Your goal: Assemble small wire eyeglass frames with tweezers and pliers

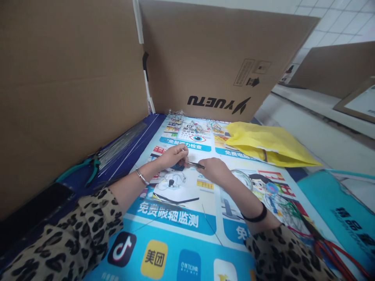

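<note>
My left hand [175, 157] is closed, with thumb and fingertips pinched on something too small to make out. A small dark blue object [177, 167] shows just under its fingers. My right hand [215, 170] is wrapped round a slim metal tool [195, 165], whose exact kind I cannot tell; its tip points left and meets the left fingertips. Below the hands, a small black piece [171, 182] lies among clear loops of thin wire or line. Nearer to me, a thin black strip [175, 200] rests on the printed mat [175, 238].
Cardboard panels [211, 58] wall off the back and left. Teal-handled pliers [93, 171] lie left beside a bundle of thin wires [118, 148]. A yellow bag [266, 144], tangled wires [288, 210], a teal pouch [336, 210] and red tool handles [334, 249] are on the right.
</note>
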The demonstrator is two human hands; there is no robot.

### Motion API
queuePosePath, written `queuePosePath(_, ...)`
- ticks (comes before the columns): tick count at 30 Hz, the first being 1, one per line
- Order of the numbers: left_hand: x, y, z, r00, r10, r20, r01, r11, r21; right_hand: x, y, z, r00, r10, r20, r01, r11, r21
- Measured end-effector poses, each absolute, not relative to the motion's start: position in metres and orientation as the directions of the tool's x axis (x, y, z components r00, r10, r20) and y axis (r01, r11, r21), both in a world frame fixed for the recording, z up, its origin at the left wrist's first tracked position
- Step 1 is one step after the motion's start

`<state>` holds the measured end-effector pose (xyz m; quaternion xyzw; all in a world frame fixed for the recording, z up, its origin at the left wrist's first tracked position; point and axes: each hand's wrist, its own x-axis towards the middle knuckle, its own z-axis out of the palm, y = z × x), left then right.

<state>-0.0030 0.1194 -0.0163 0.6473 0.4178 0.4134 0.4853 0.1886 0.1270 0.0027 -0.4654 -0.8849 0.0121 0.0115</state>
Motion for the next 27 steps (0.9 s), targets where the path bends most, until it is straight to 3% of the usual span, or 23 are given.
queuePosePath(6,0.003,0.116,-0.011,0.308,0.923,0.231,0.26,-0.315,0.913,0.199,0.137,0.001,-0.613,0.789,-0.027,0.785,0.605,-0.136)
queuePosePath(13,-0.008,0.127,-0.018,0.136,0.988,0.066,0.18,-0.09,0.98,0.187,0.135,-0.023,-0.573,0.797,0.19,0.79,0.599,-0.131)
queuePosePath(19,-0.01,0.13,-0.022,0.061,0.997,0.042,0.148,-0.051,0.988,0.185,0.129,-0.034,-0.631,0.575,0.521,0.726,0.673,0.137)
queuePosePath(23,-0.009,0.127,-0.019,0.115,0.993,0.031,0.132,-0.046,0.99,0.187,0.125,-0.029,-0.674,0.484,0.559,0.703,0.651,0.285)
queuePosePath(27,-0.008,0.122,-0.015,0.189,0.982,0.026,0.124,-0.05,0.991,0.187,0.122,-0.026,-0.701,0.447,0.555,0.684,0.64,0.349)
